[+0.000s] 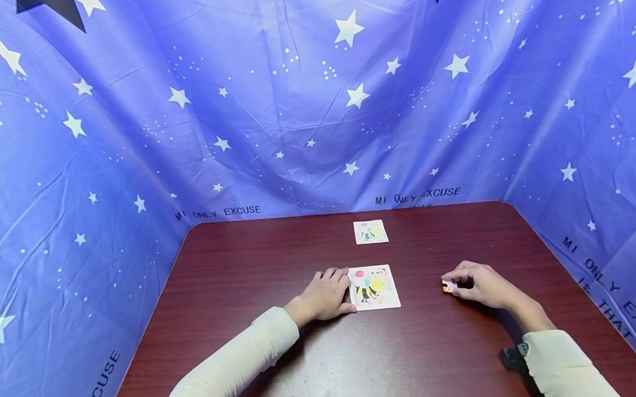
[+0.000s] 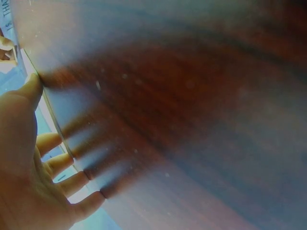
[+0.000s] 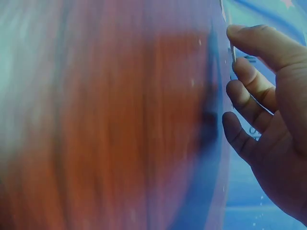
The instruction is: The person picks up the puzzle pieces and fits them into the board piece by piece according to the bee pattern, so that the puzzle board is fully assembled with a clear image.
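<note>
In the head view a square picture puzzle with a white border and a cartoon bee lies flat on the table. My left hand rests at its left side, thumb and fingertips against that edge. The left wrist view shows these fingers spread and fairly straight, touching down at the tabletop. To the right, apart from the puzzle, my right hand pinches a small coloured puzzle piece between thumb and fingers. Seen edge-on in the right wrist view, the piece is thin; the other fingers curve loosely below.
A smaller square card with a similar bee picture lies farther back on the dark red wooden table. Blue star-patterned cloth hangs behind the table and along both sides. A black strap device sits by the right sleeve.
</note>
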Available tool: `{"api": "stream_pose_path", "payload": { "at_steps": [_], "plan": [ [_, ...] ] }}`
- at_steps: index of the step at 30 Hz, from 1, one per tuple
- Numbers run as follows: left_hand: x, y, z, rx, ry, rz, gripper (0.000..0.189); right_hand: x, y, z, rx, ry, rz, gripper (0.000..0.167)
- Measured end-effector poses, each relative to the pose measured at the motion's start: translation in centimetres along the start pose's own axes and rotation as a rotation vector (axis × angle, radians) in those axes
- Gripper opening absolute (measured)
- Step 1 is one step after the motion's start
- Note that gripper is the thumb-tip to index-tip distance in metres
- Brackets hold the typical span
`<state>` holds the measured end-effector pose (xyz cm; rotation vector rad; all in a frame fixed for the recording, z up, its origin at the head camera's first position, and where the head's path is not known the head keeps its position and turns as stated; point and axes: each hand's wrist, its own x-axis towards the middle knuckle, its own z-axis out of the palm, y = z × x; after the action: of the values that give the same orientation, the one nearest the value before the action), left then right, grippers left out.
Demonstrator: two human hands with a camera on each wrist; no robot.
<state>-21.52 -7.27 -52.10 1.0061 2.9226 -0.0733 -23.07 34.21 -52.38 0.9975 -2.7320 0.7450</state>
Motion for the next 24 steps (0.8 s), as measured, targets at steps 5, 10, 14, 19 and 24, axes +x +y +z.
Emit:
{"api": "stream_pose_path", "payload": {
  "at_steps": [5, 10, 14, 19, 24],
  "plan": [
    [0.0, 0.0, 0.1, -0.008, 0.001, 0.002, 0.056, 0.9, -0.5, 0.8, 0.037, -0.010, -0.024, 0.026],
    [0.0, 0.0, 0.0, -0.007, 0.003, 0.002, 0.056, 1.7, -1.2, 1.3, 0.057, -0.040, -0.027, 0.026],
    [0.0, 0.0, -0.1, -0.004, 0.005, 0.004, 0.056, 2.7, -1.8, 1.8, 0.095, -0.058, -0.050, 0.026],
    [0.0, 0.0, -0.1, -0.008, 0.007, 0.002, 0.056, 4.3, -2.9, 2.3, 0.140, -0.070, -0.088, 0.026],
    [0.1, 0.0, -0.1, -0.007, -0.002, -0.003, 0.056, 5.9, -4.2, 3.1, 0.142, -0.112, -0.118, 0.027]
  ]
}}
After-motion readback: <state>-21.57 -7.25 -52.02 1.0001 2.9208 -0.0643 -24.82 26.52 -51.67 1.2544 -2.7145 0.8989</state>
